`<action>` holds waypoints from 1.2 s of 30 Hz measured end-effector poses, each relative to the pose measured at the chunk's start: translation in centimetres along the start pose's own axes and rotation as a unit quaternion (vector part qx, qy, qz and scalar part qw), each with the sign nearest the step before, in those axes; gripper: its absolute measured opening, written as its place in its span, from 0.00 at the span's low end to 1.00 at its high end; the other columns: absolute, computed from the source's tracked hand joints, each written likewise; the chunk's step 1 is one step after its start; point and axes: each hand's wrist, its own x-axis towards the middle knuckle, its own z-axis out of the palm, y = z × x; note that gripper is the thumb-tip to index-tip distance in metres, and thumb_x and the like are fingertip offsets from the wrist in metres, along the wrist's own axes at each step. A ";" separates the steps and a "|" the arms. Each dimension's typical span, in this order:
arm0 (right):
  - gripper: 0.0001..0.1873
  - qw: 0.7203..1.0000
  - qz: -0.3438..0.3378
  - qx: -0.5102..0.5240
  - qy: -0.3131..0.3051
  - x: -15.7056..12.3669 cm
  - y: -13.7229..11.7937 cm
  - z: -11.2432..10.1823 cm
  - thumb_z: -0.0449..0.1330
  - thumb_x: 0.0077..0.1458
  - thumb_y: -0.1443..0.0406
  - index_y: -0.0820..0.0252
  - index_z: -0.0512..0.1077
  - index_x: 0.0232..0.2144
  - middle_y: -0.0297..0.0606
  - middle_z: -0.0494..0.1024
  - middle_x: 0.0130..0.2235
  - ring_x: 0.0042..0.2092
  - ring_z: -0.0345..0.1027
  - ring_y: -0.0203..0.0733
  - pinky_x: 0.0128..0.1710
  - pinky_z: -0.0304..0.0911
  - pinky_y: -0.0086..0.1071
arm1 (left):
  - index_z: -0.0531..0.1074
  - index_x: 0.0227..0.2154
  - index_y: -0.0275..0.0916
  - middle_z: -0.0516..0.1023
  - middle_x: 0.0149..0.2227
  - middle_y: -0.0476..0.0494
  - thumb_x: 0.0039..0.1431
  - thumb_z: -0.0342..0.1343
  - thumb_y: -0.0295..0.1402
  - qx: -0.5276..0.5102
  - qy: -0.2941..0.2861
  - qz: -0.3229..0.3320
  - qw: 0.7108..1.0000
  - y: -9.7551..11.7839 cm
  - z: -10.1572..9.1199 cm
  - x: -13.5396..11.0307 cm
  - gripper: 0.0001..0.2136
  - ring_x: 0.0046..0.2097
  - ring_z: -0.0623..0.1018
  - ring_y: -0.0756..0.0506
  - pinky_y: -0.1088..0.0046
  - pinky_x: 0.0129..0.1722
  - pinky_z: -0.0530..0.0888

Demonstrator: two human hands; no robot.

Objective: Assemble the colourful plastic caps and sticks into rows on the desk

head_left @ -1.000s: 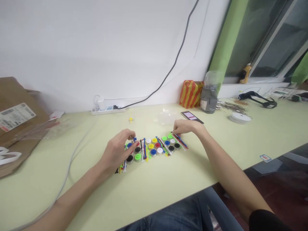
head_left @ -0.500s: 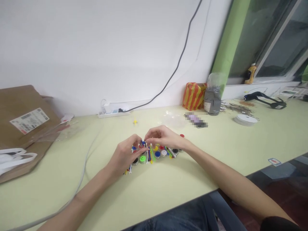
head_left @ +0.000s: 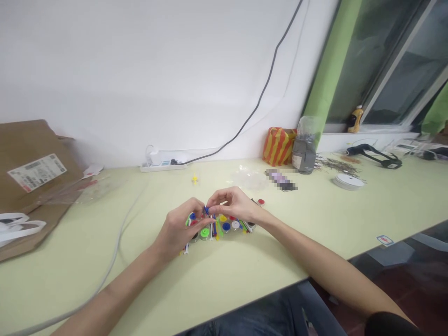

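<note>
Along a white wall w/ a window and a green column at far right, a long pale yellow-green table runs across the view, its near edge over the person's jeans. Far left: 1 brown cardboard sheet w/ a white shipping label, cut off by the frame. Back edge: 1 power strip, 1 black cable running up the wall, 1 orange-red striped bag, 1 clear bag of gray stuff. 1 yellow bottle stands on the sill. Also on the table: 1 roll of white tape, 1 gray cable, and 1 flat object, too pixelated to make out.

Center, right in front of the person: a tight cluster of round capped discs w/ thin colored plastic sticks among them. Approx 5 caps show clearly (green, blue, white, yellow among them); the rest are hidden, so no exact count. 1 red disc sits just past the right hand. Left hand curls over the cluster's left end. Fingertips of both hands meet at a small blue plastic piece; it looks pinched, but fingers hide the grip, so can't tell which hand has it.
</note>
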 end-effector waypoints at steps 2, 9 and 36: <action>0.14 0.999 -0.001 -0.039 -0.006 -0.1 -0.7 -1.3 0.66 0.55 0.56 0.62 0.78 0.36 0.39 0.80 0.35 0.37 0.73 0.38 0.38 0.67 0.31 | 0.68 0.35 0.39 0.78 0.38 0.47 0.63 0.59 0.34 -0.018 -0.024 0.005 1.000 0.1 0.0 0.0 0.06 0.38 0.78 0.49 0.75 0.38 0.75; 0.18 0.962 0.124 -0.235 -0.057 -3.3 -3.7 -11.6 0.64 0.54 0.53 0.63 0.79 0.36 0.40 0.81 0.33 0.35 0.72 0.39 0.34 0.64 0.30 | 0.71 0.50 0.41 0.75 0.51 0.40 0.68 0.45 0.24 0.047 -0.085 0.076 0.992 -0.3 0.0 0.2 0.14 0.49 0.78 0.47 0.72 0.47 0.75; 0.17 0.914 0.317 -0.213 -0.138 -6.5 0.8 -14.4 0.67 0.47 0.54 0.60 0.69 0.31 0.39 0.78 0.29 0.30 0.69 0.38 0.25 0.55 0.29 | 0.73 0.40 0.40 0.73 0.44 0.42 0.66 0.43 0.23 0.079 -0.117 0.042 0.989 -1.5 -0.3 0.3 0.13 0.35 0.74 0.51 0.73 0.35 0.71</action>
